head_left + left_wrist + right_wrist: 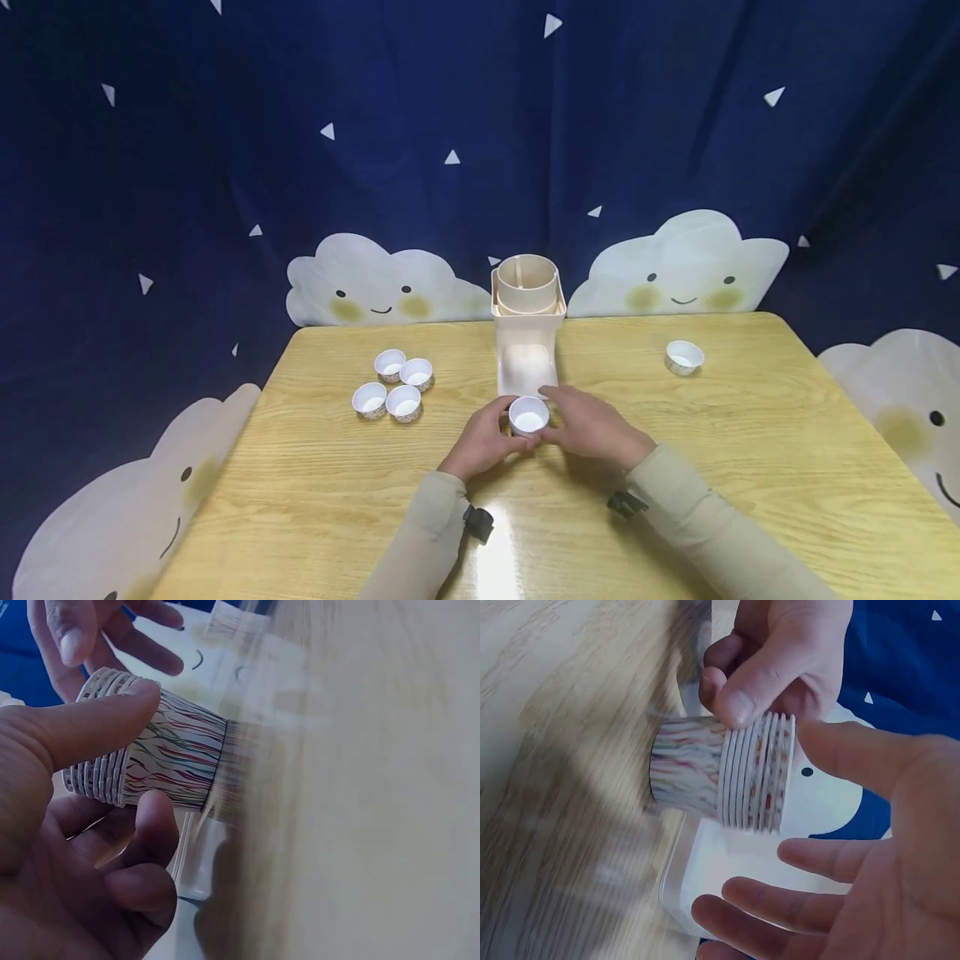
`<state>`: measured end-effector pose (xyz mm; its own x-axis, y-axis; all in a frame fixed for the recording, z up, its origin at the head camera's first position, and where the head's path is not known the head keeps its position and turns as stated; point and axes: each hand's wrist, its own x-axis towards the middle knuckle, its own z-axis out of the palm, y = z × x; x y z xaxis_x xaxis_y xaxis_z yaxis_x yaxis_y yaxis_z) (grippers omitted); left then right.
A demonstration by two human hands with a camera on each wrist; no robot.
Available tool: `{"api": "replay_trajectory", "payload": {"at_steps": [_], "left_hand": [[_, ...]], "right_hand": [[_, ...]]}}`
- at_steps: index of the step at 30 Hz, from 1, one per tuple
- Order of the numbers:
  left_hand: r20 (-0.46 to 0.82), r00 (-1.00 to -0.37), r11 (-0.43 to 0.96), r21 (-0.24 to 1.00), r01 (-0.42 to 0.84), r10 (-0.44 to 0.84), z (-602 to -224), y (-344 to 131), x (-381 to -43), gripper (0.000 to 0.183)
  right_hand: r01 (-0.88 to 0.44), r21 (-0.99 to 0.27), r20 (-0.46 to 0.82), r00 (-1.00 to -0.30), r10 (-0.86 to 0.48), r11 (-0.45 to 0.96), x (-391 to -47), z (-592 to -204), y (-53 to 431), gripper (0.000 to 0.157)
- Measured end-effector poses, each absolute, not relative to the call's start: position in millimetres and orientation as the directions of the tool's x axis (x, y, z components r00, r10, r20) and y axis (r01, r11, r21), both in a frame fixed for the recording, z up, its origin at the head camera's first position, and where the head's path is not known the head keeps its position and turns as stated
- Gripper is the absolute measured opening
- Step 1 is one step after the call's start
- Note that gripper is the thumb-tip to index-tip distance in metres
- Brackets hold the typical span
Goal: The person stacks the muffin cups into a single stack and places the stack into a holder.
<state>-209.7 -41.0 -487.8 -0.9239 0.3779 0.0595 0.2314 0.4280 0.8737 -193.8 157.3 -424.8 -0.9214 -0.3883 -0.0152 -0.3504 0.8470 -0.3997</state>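
Observation:
A stack of nested paper cups [528,418] with colourful wavy lines stands upright on the table, just in front of a cream plastic holder [527,358] with a round tube on top. My left hand [482,442] grips the stack from the left; in the left wrist view its thumb presses the patterned side of the cups [176,754]. My right hand [596,427] is on the other side. The right wrist view shows its fingers [810,911] spread and loosely bent beside the stacked rims [757,776], without a grip on them.
Several white paper cups [403,402] stand grouped at the left of the wooden table [300,492]. A paper cup [684,358] stands at the right. Behind the table hangs a dark blue curtain [420,100] with cloud shapes [375,283] along its bottom.

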Motion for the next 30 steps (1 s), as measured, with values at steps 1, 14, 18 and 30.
{"api": "replay_trajectory", "payload": {"at_steps": [1,14,18,30], "left_hand": [[0.063,-0.924,0.427,0.874,0.233,0.377,-487.3,-40.8,-209.5,0.062],[0.066,-0.92,0.427,0.872,0.242,0.386,-484.1,-40.5,-209.3,0.068],[0.057,-0.921,0.434,0.87,0.235,0.386,-484.1,-42.0,-209.1,0.068],[0.061,-0.914,0.399,0.886,0.235,0.402,-485.0,-44.7,-208.5,0.059]], "right_hand": [[-0.348,-0.401,-0.018,-0.922,-0.387,0.847,-194.2,-424.8,159.4,0.067],[-0.243,-0.451,-0.092,-0.945,-0.315,0.859,-193.5,-417.4,200.5,0.065],[-0.225,-0.454,-0.103,-0.948,-0.302,0.862,-193.3,-414.9,212.3,0.064],[-0.175,-0.472,-0.126,-0.957,-0.263,0.864,-190.2,-411.3,244.2,0.067]]}}
